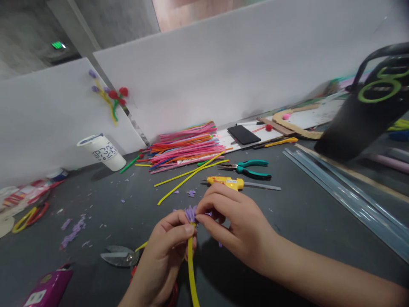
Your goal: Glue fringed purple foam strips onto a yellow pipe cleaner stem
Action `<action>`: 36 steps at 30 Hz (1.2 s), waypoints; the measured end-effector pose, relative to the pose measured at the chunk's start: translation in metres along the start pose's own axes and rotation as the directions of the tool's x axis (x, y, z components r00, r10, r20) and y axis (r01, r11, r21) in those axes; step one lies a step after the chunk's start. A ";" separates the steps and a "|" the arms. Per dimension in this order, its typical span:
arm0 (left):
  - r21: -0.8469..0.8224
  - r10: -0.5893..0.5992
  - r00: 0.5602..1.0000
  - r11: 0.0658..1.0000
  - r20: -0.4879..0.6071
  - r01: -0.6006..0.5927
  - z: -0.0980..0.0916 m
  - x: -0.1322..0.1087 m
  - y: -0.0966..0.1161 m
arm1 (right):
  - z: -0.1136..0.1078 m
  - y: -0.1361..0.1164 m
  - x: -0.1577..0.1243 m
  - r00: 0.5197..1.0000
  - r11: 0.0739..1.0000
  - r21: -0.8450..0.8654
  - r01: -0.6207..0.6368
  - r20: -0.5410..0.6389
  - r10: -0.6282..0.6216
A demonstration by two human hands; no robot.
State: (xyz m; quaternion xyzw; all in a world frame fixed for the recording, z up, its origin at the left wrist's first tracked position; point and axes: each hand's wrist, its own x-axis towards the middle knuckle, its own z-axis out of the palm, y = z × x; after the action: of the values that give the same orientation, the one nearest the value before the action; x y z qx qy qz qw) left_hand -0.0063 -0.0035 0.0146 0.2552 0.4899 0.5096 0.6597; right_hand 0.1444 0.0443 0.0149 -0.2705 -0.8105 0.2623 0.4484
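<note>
My left hand (168,245) is closed around a yellow pipe cleaner (191,273) that hangs down toward me, its thumb pressed near the upper end. Purple fuzzy pieces (191,212) are bunched at that end like a flower head. With thumb and fingertips together, my right hand (230,217) pinches the purple bunch from the right side. Its other fingers are curled and partly hidden. Beyond the hands lie a yellow hot glue gun (225,183) and teal-handled pliers (252,163). Shears (119,257) rest partly behind my left wrist.
Many coloured pipe cleaners (185,147) are piled by the white partition (204,72). A white cup (104,153) stands left of them. Purple scraps (75,232) litter the left side. A black phone (244,134), a tall black bottle (358,102) and clear glue sticks (345,196) are to the right.
</note>
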 end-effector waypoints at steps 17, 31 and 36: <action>0.017 0.019 1.000 1.000 -0.015 -0.019 0.000 0.001 0.000 | 0.001 0.000 -0.002 1.000 0.999 -0.041 -0.010 -0.017 0.009; 0.022 0.026 1.000 0.999 0.001 -0.026 -0.002 0.002 -0.002 | 0.004 0.002 -0.003 0.999 1.000 -0.023 0.008 -0.038 -0.009; 0.013 0.024 1.000 1.000 -0.002 -0.024 -0.001 0.002 -0.001 | 0.005 0.002 -0.002 0.999 1.000 -0.016 0.004 -0.034 -0.005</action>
State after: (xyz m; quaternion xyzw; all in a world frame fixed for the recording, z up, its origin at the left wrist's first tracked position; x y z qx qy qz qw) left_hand -0.0071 -0.0025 0.0122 0.2646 0.4906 0.5147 0.6515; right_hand 0.1418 0.0432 0.0101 -0.2765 -0.8056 0.2503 0.4604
